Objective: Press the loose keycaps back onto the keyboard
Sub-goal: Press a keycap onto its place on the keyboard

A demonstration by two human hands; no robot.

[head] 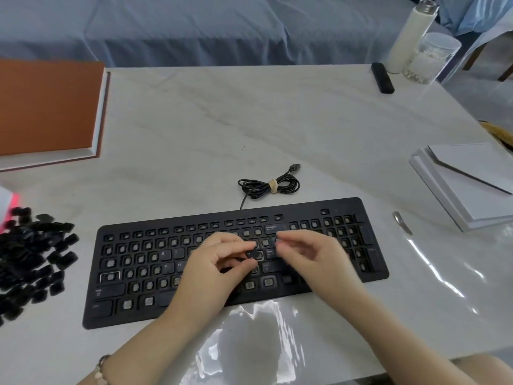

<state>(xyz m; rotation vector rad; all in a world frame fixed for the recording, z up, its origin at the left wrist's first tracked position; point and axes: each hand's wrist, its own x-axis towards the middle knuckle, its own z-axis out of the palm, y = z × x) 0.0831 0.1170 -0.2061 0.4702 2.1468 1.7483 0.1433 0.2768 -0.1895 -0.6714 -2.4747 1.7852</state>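
Note:
A black keyboard (pixel 133 262) lies across the near middle of the table, most of its sockets bare, with a few caps such as Backspace and Enter seated. My left hand (pixel 213 270) hovers over the keyboard's centre and pinches a small black keycap (pixel 252 254) between thumb and fingertips. My right hand (pixel 308 254) floats just to the right of that cap, fingers loosely curled, holding nothing that I can see. A pile of loose black keycaps (pixel 33 259) sits on the table left of the keyboard.
The keyboard's coiled cable (pixel 269 186) lies behind it. An orange-covered book (pixel 47 107) is at the far left, white boxes (pixel 469 184) at the right, a bottle (pixel 410 34), a jar (pixel 430 59) and a black stick (pixel 382 78) at the back right. A metal tool (pixel 401 222) lies right of the keyboard.

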